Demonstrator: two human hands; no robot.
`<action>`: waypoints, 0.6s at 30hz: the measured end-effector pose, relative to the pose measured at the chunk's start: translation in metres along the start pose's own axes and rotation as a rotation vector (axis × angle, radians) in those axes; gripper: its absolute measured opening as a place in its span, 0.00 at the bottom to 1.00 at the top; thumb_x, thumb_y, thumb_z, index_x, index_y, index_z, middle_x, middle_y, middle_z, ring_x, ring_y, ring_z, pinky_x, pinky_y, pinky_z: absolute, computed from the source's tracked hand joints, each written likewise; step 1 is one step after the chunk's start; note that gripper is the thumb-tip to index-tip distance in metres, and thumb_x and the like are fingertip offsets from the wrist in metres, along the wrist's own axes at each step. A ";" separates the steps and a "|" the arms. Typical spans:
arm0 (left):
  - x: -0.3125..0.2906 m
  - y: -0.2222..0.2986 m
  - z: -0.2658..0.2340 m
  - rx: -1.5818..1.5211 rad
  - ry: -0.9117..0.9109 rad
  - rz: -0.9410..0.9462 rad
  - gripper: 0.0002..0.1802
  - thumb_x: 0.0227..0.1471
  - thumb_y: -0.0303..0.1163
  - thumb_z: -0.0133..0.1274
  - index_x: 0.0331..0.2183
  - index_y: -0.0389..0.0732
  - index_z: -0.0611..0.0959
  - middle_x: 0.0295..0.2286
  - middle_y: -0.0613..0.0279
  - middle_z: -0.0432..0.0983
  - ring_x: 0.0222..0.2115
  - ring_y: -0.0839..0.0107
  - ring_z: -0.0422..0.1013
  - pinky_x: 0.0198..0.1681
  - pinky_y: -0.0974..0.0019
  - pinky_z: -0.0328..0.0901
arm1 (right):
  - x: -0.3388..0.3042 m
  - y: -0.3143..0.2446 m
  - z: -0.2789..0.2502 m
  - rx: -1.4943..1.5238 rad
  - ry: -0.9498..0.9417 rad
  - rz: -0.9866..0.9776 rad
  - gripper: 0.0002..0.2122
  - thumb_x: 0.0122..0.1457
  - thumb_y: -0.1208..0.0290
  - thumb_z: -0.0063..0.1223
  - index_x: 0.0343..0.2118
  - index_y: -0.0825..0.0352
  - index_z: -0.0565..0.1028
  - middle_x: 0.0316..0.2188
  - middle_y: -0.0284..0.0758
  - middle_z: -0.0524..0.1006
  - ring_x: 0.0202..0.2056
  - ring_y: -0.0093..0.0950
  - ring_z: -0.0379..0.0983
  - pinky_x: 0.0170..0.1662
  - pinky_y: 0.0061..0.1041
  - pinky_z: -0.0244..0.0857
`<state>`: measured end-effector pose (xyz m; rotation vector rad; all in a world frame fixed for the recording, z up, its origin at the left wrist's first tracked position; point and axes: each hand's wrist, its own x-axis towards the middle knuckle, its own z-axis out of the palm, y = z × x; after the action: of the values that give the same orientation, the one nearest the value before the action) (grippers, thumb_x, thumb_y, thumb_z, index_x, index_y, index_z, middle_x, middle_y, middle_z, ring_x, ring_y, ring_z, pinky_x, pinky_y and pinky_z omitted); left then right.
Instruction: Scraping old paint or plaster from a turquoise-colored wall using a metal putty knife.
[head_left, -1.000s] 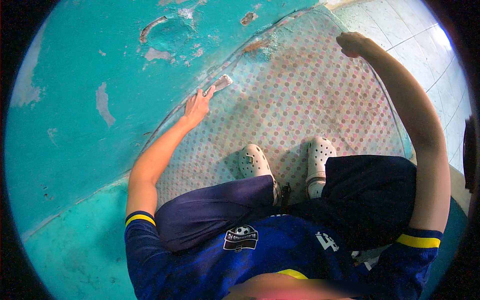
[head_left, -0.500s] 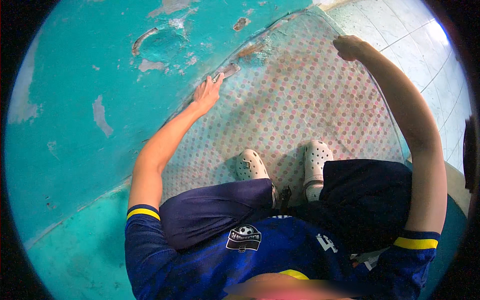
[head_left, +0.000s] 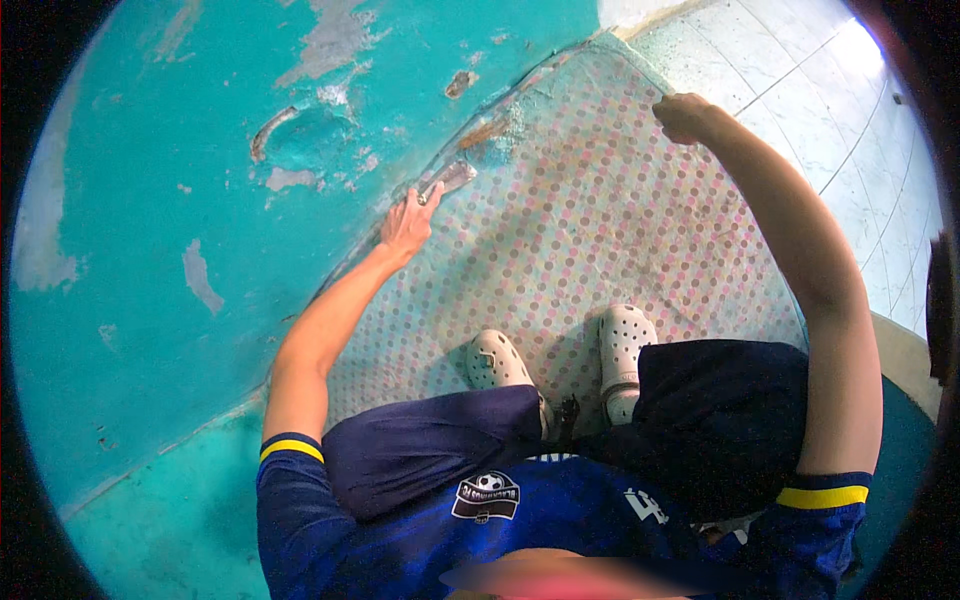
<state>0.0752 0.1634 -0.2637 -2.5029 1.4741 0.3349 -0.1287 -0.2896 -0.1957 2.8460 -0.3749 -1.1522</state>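
Closest in, two white perforated clogs (head_left: 560, 360) stand on a dotted mat (head_left: 610, 220), pale with pink and grey spots, worn at its far edge. Left hand (head_left: 408, 222) has its grip clamped on a small scraper (head_left: 447, 180), greyish and flat; its long axis runs up and to the right, blade end on the seam where the mat meets the peeling teal wall (head_left: 200, 200). Right hand (head_left: 685, 115) is curled into a fist at the mat's far edge; can't tell if it's holding anything.
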 end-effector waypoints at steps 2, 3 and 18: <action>0.008 0.011 0.002 0.001 0.037 -0.027 0.37 0.49 0.22 0.46 0.61 0.56 0.63 0.39 0.42 0.68 0.34 0.43 0.74 0.34 0.47 0.70 | 0.005 0.004 0.003 0.007 0.018 -0.002 0.15 0.54 0.80 0.50 0.46 0.68 0.73 0.46 0.44 0.74 0.44 0.37 0.75 0.42 0.33 0.73; 0.012 0.014 0.001 0.002 0.040 -0.026 0.37 0.49 0.22 0.46 0.61 0.56 0.63 0.39 0.42 0.68 0.34 0.43 0.74 0.34 0.47 0.70 | 0.003 0.001 -0.001 0.016 0.029 -0.019 0.15 0.54 0.79 0.51 0.46 0.68 0.73 0.48 0.44 0.73 0.44 0.37 0.75 0.42 0.33 0.73; 0.110 0.053 -0.096 0.140 -0.036 0.159 0.20 0.45 0.29 0.56 0.44 0.40 0.77 0.32 0.45 0.75 0.31 0.47 0.76 0.30 0.50 0.72 | 0.013 -0.009 -0.003 -0.024 0.088 -0.031 0.12 0.51 0.79 0.56 0.40 0.69 0.77 0.39 0.41 0.78 0.40 0.36 0.77 0.38 0.34 0.75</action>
<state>0.0886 0.0185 -0.2090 -2.2668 1.6271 0.2908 -0.1158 -0.2842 -0.2037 2.8796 -0.3110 -1.0242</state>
